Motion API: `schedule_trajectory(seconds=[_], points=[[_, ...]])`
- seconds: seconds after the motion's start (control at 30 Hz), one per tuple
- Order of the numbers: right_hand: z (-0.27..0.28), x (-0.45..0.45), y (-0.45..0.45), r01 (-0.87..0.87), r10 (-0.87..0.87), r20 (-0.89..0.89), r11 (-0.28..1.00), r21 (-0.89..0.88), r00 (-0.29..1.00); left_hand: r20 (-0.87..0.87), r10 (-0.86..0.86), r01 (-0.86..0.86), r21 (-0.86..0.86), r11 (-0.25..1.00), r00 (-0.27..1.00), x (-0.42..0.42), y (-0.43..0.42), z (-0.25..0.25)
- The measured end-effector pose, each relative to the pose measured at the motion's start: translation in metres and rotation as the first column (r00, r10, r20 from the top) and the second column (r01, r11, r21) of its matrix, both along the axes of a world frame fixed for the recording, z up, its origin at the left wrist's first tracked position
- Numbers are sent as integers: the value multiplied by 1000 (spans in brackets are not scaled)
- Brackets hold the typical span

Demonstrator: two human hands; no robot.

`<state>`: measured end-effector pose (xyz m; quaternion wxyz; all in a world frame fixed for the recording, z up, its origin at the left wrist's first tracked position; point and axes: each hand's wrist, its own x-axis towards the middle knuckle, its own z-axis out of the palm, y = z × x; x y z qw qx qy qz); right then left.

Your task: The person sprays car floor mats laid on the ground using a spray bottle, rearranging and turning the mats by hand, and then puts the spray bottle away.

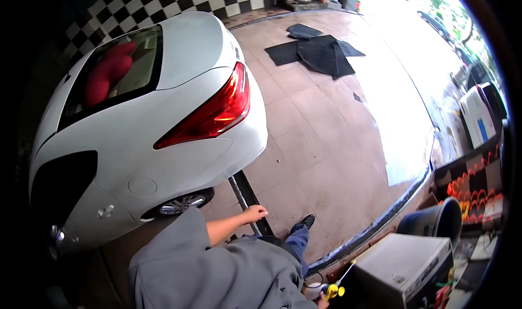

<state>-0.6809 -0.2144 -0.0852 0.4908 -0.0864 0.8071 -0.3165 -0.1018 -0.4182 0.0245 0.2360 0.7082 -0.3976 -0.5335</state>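
Observation:
My left hand (255, 214) hangs in front of my grey shirt (217, 273), beside the rear of a white car (190, 107). Its fingers are curled in, and nothing shows in them. At the bottom edge, my right hand (323, 302) is closed around a spray bottle (331, 291) with a yellow head and a thin pale nozzle tube. Part of this hand and most of the bottle are cut off or hidden by my shirt. One shoe (308, 220) shows on the tiled floor.
Black floor mats (321, 52) lie on the tiles behind the car. A dark drain channel (246, 192) runs beside the rear wheel (182, 203). To the right stand a grey metal box (399, 263), a blue barrel (432, 219) and a coiled orange hose (476, 186).

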Motion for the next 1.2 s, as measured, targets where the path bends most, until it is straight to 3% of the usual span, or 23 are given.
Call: schedule_trajectory(seconds=[0.03,0.07,0.1,0.17,0.2,0.23,0.27,0.3,0.37,0.43,0.5,0.57,0.63,0.67,0.73,0.77,0.8,0.9,0.93,1.03,1.1,1.17,1.2], points=[[-5,1,-55,-34,39,40,993,-112,998,96,-56,61,-53,997,994,-8,-27,9],[0,5,-109,-321,281,-242,936,-146,929,120,-87,94,-55,994,989,-18,-53,16],[-15,7,-152,-482,239,-538,792,-373,809,142,-128,136,-49,990,982,-30,-77,28],[117,70,-262,-561,481,-375,817,-137,792,195,-179,210,-154,965,964,-58,-128,55],[123,74,-299,-749,530,-600,636,-186,599,170,-235,261,-148,954,957,-77,-156,70],[137,83,-339,-830,566,-674,544,-126,474,160,-289,312,-148,938,944,-90,-187,97],[149,90,-378,-874,650,-613,461,-151,449,209,-338,379,-208,902,918,-107,-213,125],[187,109,-416,-950,691,-671,304,-69,270,259,-378,441,-266,857,889,-124,-239,153],[204,132,-484,-975,759,-615,197,-99,216,423,-340,501,-366,784,840,-150,-283,197],[232,168,-552,-990,794,-594,62,-128,127,418,-290,479,-472,740,861,-163,-328,221],[240,206,-610,-979,750,-656,-63,-195,82,423,-273,459,-438,773,864,-162,-372,236],[261,250,-661,-963,882,-471,-101,-251,30,422,-276,448,-391,804,864,-151,-414,222],[283,297,-701,-950,888,-458,-180,-256,-45,531,-151,453,-501,737,833,-129,-458,191],[282,316,-720,-938,904,-427,-173,-301,-30,545,-186,488,-483,727,817,-109,-470,199],[263,342,-758,-913,932,-361,-183,-364,-43,503,-81,405,-579,708,860,-76,-494,202],[270,355,-777,-932,911,-389,-252,-259,-137,456,-12,349,-663,662,890,-69,-505,202],[277,373,-797,-916,911,-375,-288,-277,-173,443,12,313,-652,690,896,-59,-521,206],[272,411,-847,-878,897,-360,-373,-300,-257,483,213,262,-736,625,849,-37,-569,202],[264,423,-865,-865,882,-381,-401,-301,-276,514,153,274,-658,702,844,-22,-575,228],[231,449,-913,-819,848,-451,-455,-349,-278,406,274,97,-690,717,872,27,-592,319],[200,464,-949,-754,813,-522,-507,-418,-257,427,323,42,-655,755,845,52,-612,302],[246,494,-961,-762,818,-442,-538,-361,-368,428,415,-104,-585,804,803,72,-624,295],[243,501,-979,-735,737,-537,-616,-282,-411,400,435,-161,-560,813,807,76,-636,279]])
